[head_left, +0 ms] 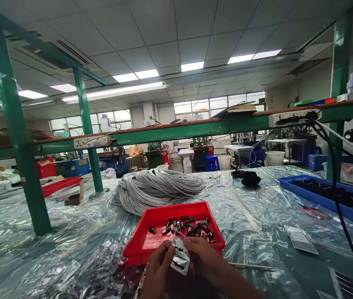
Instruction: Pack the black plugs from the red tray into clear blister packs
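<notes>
1. My left hand (156, 270) and right hand (206, 259) are both pinching a small silvery packet (180, 258) between them.
2. Red tray (151, 241) sits right behind my grip, with little dark parts (191, 228) inside.
3. Grey wire coil (157, 189) lies further back.

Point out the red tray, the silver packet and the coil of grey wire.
red tray (146, 243), head view, on its bare floor at the left.
silver packet (180, 258), head view, on its foil face between both hands.
coil of grey wire (154, 189), head view, mid-bundle.
</notes>
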`<state>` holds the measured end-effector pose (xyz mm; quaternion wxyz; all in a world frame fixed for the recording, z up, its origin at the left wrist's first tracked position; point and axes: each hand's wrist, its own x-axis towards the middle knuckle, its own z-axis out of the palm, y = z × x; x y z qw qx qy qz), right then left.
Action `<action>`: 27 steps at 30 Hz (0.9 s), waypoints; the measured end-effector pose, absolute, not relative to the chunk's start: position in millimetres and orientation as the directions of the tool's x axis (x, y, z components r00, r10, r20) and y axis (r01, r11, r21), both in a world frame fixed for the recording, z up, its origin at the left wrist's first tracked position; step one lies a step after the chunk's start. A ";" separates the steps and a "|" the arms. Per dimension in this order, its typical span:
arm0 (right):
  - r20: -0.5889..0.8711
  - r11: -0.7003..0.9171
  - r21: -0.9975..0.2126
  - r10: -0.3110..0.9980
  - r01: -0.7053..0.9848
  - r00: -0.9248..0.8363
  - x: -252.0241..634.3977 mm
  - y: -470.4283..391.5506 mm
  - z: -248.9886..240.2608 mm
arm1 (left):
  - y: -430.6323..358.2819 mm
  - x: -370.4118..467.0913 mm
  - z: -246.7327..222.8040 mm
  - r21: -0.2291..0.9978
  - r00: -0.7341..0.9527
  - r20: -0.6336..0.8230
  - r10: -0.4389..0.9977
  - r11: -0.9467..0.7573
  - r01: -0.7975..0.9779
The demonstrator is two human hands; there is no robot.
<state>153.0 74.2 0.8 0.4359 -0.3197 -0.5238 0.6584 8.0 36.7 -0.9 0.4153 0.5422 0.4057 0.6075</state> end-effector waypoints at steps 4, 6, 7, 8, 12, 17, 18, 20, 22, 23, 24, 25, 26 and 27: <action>0.337 0.352 -0.928 0.933 0.121 -0.128 156.6 71.5 -0.9 | 38.0 11.4 -2.3 0.942 -0.138 0.336 0.932 -0.335 0.031; 0.580 0.556 -0.731 0.812 0.395 -0.070 159.4 66.1 3.3 | 41.0 9.3 -5.4 0.935 -0.186 0.355 0.916 -0.348 0.071; 0.649 0.600 -0.639 0.757 0.482 -0.082 160.2 63.2 5.8 | 42.8 7.5 -7.3 0.934 -0.206 0.358 0.911 -0.349 0.081; 0.681 0.618 -0.578 0.725 0.533 -0.102 160.5 60.5 8.3 | 44.7 5.5 -9.3 0.935 -0.216 0.355 0.910 -0.344 0.086; 0.622 0.627 -0.595 0.755 0.503 -0.206 160.1 55.9 16.7 | 49.3 -1.1 -14.4 0.945 -0.113 0.324 0.939 -0.316 0.079; 0.391 0.547 -0.789 0.798 0.279 -0.459 167.7 63.9 19.9 | 40.3 -0.2 -4.3 0.947 0.119 0.320 0.940 -0.322 0.000; 0.375 0.543 -0.796 0.789 0.266 -0.487 170.1 65.8 19.2 | 37.2 0.5 -0.6 0.949 0.137 0.313 0.940 -0.316 0.001; 0.363 0.540 -0.794 0.789 0.279 -0.496 175.0 69.0 17.0 | 31.7 1.7 6.4 0.961 0.141 0.269 0.953 -0.275 0.023; 0.352 0.533 -0.784 0.805 0.320 -0.477 179.2 71.1 14.9 | 28.4 2.8 10.6 0.973 0.110 0.219 0.970 -0.226 0.055; 0.345 0.531 -0.777 0.808 0.338 -0.477 180.9 71.9 14.2 | 28.0 3.5 11.0 0.975 0.094 0.203 0.975 -0.209 0.070; 0.340 0.537 -0.767 0.805 0.351 -0.487 182.4 72.4 13.7 | 28.6 4.1 10.3 0.977 0.089 0.192 0.977 -0.199 0.078; 0.340 0.550 -0.754 0.795 0.359 -0.502 183.5 72.6 13.4 | 30.0 4.7 8.4 0.977 0.095 0.190 0.977 -0.197 0.079; 0.345 0.564 -0.741 0.785 0.364 -0.514 184.2 72.4 13.1 | 32.2 5.2 5.5 0.977 0.107 0.195 0.975 -0.203 0.072; 0.351 0.575 -0.729 0.780 0.372 -0.518 184.3 71.8 12.9 | 34.8 5.5 2.0 0.975 0.114 0.205 0.972 -0.213 0.063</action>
